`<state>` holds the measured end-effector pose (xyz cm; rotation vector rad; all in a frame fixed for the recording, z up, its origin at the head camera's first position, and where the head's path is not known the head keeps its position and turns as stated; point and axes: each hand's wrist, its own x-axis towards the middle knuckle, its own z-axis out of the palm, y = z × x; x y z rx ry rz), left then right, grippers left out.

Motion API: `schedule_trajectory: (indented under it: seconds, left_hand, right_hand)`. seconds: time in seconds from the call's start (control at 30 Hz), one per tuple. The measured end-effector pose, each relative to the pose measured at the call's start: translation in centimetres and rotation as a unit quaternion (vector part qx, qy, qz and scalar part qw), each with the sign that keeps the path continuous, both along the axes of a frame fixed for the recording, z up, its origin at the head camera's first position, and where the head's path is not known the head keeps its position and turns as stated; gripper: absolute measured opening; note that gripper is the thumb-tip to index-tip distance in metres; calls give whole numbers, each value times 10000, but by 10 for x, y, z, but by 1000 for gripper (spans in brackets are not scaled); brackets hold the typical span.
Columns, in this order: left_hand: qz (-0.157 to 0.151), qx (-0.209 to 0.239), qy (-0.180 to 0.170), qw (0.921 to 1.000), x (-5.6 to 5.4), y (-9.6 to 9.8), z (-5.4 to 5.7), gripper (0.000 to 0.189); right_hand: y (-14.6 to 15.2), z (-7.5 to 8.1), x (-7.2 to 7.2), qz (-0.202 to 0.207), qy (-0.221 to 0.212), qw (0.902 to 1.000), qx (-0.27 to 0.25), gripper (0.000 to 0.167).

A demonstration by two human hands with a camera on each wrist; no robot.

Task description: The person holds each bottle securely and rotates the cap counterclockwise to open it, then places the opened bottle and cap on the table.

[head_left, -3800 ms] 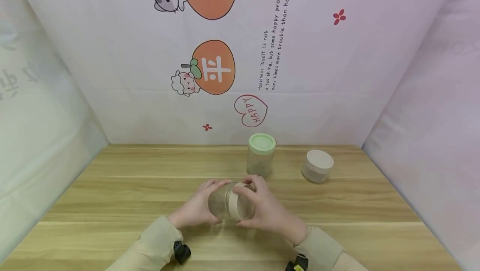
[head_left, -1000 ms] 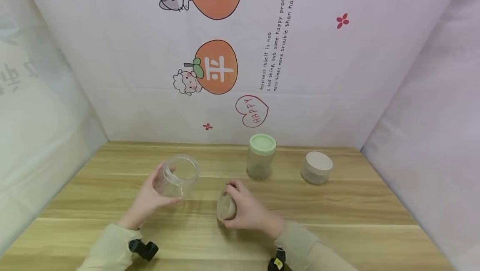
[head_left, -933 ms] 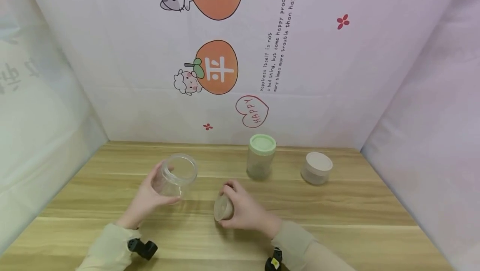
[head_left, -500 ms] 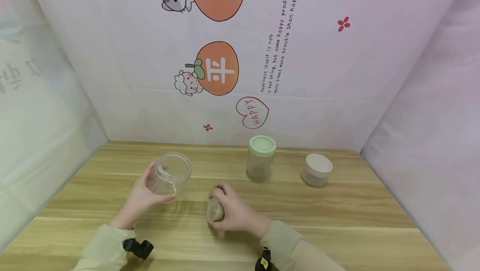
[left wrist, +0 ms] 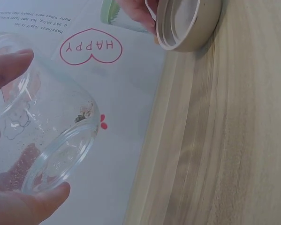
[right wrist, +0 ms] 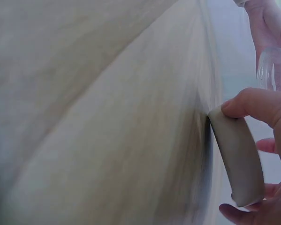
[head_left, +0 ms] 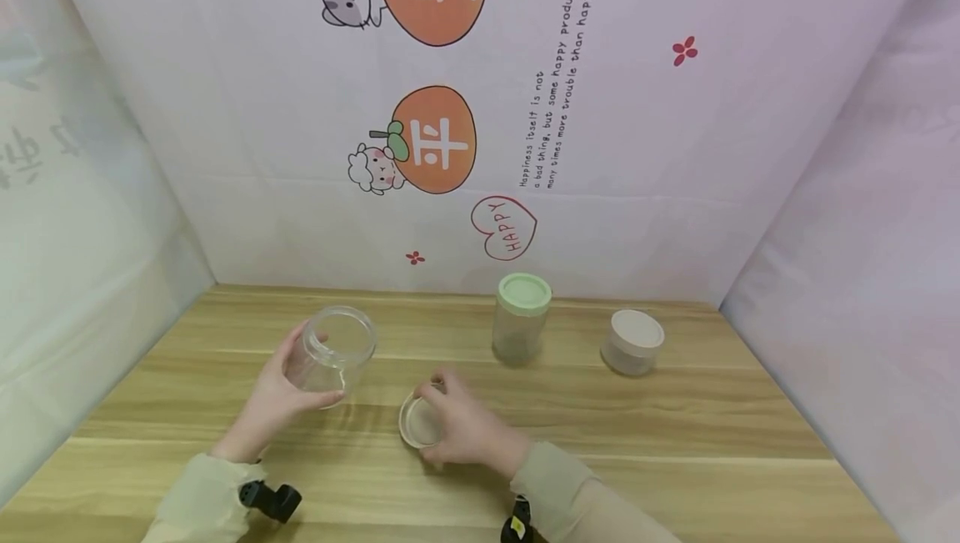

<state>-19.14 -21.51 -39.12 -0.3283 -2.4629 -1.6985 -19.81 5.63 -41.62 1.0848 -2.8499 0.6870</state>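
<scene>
My left hand (head_left: pixel 273 397) grips a clear jar (head_left: pixel 330 376) round its side, its uncovered mouth facing up and slightly tilted. The left wrist view shows dark and pale specks on the wall of the jar (left wrist: pixel 60 112). To the right of it, my right hand (head_left: pixel 465 426) holds a cream lid (head_left: pixel 420 422) by its rim, low over the wooden table, hollow inside turned upward. Thumb and fingers pinch opposite sides of the lid (right wrist: pixel 239 157) in the right wrist view, where its edge is right at the tabletop.
Behind the right hand stands a tall clear jar with a green lid (head_left: pixel 524 294). A low jar with a white lid (head_left: pixel 633 343) stands farther right. Printed white cloth (head_left: pixel 600 226) walls the wooden table (head_left: pixel 675 434) at the back and both sides.
Earlier both hands gripped the jar with its lid on; the lid is now off and the jar farther left. In the last half second the lid moved left and tipped flatter, inside up.
</scene>
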Motion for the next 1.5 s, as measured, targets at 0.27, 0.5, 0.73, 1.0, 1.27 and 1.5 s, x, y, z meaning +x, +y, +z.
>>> schedule_trajectory:
  seconds: [0.27,0.5,0.73,1.0,1.27,1.5]
  left_hand:
    - [127,43,-51,9999,2,-3,0,108]
    - [286,-35,2,9996,2,-3,2,108]
    - [388,-44,-13,9992,3,-3,5,111]
    - [315,76,0,9995,4,-2,4,112]
    - [317,206,15,9993,6,0,3,112]
    - [398,86,99,9991,5,-1,4,110]
  right_hand:
    - [-17,0,0,-157,275,9975,637,65]
    - [-27,-3,-1,-117,823,9917,977,63]
    - [-30,0,-1,-101,828,9887,1249,63]
    - [-31,-3,-2,1,951,9831,1567,63]
    - [-37,-2,-1,-16,931,9813,1684,63]
    - [-38,0,-3,-86,581,9848,1637,67]
